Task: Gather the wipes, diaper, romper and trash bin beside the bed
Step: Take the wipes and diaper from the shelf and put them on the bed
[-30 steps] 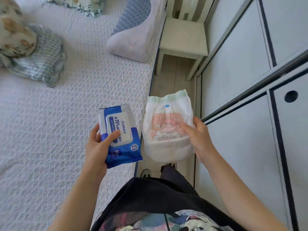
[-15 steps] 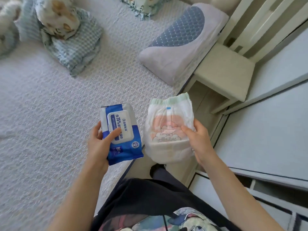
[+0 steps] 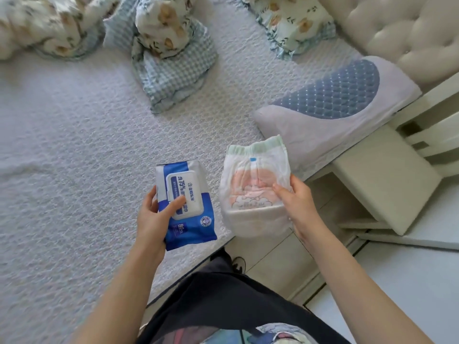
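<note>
We note view swung left since prior frames; bed [image 3: 74,145] fills scene. Left hand [image 3: 154,214] grip unchanged, wrapped round wipes [image 3: 185,204]; right hand [image 3: 298,207] pinching diaper [image 3: 253,184] over bed's right edge. We judge set-down imminent; romper, bin unseen.

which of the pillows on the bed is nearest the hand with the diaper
The wedge pillow with the quilted blue top, just beyond the diaper in the right hand.
</note>
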The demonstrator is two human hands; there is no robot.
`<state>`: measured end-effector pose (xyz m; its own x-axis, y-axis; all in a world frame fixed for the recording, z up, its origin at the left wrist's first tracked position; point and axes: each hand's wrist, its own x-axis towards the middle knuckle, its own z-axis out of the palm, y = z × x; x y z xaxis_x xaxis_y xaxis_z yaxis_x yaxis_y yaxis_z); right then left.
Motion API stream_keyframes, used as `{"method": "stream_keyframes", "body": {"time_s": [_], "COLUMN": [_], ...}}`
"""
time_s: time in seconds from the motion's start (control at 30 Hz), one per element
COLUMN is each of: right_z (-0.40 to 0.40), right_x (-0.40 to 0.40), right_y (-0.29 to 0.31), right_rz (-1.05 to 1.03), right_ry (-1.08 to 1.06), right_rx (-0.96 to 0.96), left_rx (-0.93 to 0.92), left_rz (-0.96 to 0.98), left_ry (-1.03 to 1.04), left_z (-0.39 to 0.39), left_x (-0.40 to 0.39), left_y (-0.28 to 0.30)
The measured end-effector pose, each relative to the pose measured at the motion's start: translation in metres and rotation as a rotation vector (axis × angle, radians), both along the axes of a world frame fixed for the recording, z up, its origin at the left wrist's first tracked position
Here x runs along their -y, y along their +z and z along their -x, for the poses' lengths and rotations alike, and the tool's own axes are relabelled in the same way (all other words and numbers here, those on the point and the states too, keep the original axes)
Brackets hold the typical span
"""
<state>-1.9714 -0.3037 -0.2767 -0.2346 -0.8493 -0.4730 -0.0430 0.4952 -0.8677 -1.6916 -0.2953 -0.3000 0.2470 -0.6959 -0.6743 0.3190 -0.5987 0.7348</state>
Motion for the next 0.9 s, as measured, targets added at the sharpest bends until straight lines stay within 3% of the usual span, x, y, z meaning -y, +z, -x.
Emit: {"method": "stream_keyframes", "body": {"time_s": [0.47, 0.9], "right_z": [-0.021, -0.048], "right_x": [0.17, 0.332], "right_y": [-0.029, -0.141], "right_rz": [-0.042, -0.127], "right_ry": [0.226, 0.516], "right_rx": [0.033, -0.082], "left_rx": [-0.006, 0.082], "left_rz": [-0.031, -0.172], "left_ry": [0.25, 0.403], "left_z": [-0.007, -0.01], "left_x": [0.109, 0.216], "left_y": [-0.037, -0.165]}}
